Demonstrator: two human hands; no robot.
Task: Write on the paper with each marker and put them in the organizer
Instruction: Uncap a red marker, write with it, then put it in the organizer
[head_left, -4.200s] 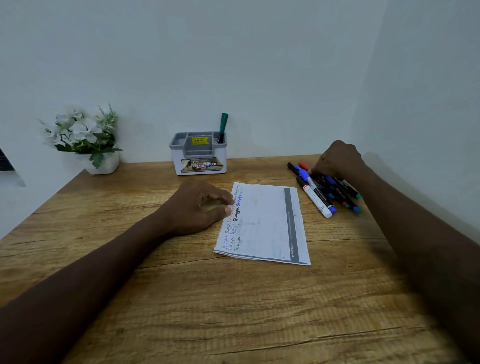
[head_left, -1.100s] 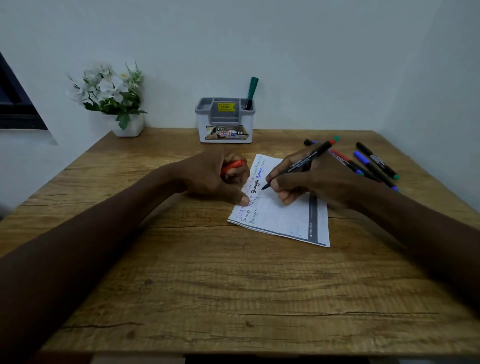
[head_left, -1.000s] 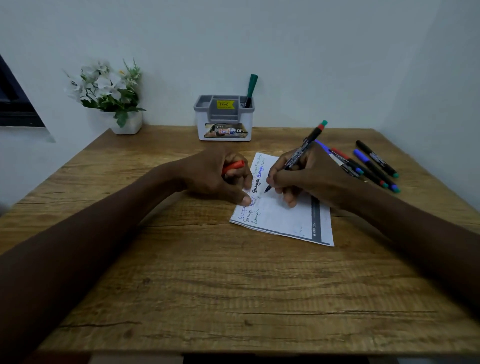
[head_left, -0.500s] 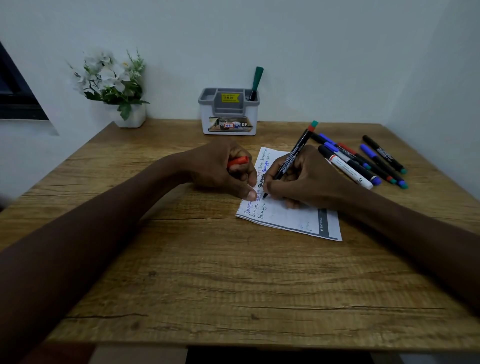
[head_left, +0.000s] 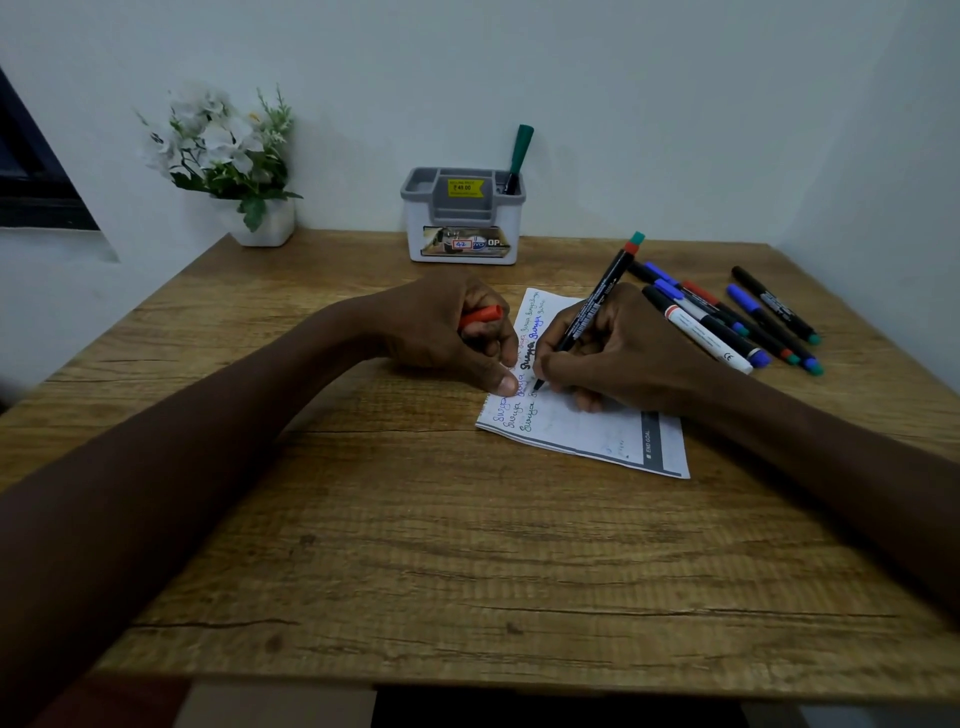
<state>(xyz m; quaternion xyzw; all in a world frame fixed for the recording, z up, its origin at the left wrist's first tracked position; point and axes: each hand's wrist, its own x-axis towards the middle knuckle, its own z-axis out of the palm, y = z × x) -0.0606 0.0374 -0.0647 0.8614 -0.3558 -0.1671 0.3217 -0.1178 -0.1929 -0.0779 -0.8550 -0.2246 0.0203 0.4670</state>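
A white sheet of paper lies on the wooden table, with handwritten words along its left edge. My right hand grips a black marker with its tip down on the paper near those words. My left hand holds the marker's red cap in its curled fingers, and its thumb presses the paper's left edge. Several loose markers lie in a heap to the right of the paper. The grey and white organizer stands at the back, with one green marker upright in its right compartment.
A white pot of white flowers stands at the table's back left corner. Walls close in behind and on the right. A dark window frame shows at the far left. The table's front edge runs along the bottom of the view.
Since picking the marker from the heap, my right hand has brought its tip down onto the paper and moved lower along the written lines. My left hand keeps the red cap.
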